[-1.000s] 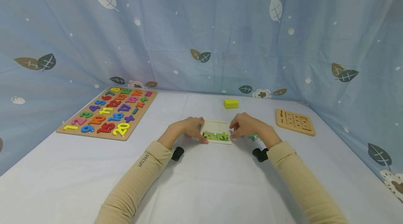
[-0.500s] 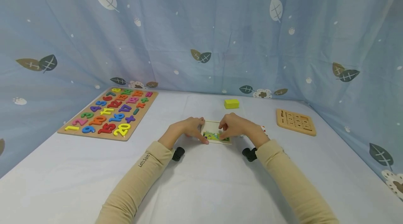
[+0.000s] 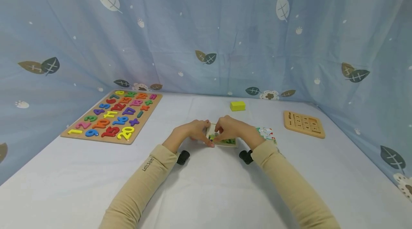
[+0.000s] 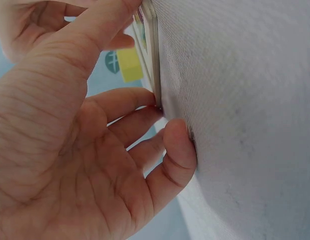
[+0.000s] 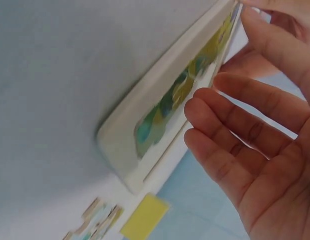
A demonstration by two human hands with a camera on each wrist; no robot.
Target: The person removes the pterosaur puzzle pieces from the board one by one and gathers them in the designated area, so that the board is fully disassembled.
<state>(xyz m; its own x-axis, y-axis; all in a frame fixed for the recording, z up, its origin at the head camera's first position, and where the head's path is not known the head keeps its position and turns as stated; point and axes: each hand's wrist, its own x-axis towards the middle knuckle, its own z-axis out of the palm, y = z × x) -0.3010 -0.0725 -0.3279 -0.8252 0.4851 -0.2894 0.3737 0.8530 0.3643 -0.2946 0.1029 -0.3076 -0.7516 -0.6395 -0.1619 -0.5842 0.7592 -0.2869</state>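
A shallow wooden jigsaw tray [image 3: 227, 146] lies flat at mid-table, with green picture pieces [image 5: 170, 102] along its near side and bare pale board behind them. My left hand [image 3: 196, 130] holds the tray's left end, thumb at the near edge and index finger at the far corner. Above the tray, my right hand [image 3: 232, 129] has its thumb tip down at the left end of the green row; its other fingers are loosely bent, and no piece shows between them. Loose jigsaw pieces [image 3: 266, 133] lie to the tray's right, partly hidden by the right forearm.
A board of colourful numbers [image 3: 136, 127] is at the left. Behind the tray sits a yellow block [image 3: 237, 106]. At the right is a small wooden number board [image 3: 294, 127]. A blue patterned curtain [image 3: 173, 35] hangs behind the white table [image 3: 206, 193].
My right hand has moved left from the tray's right edge, over the green row to its left end, uncovering more loose pieces at the right. The left hand has stayed put.
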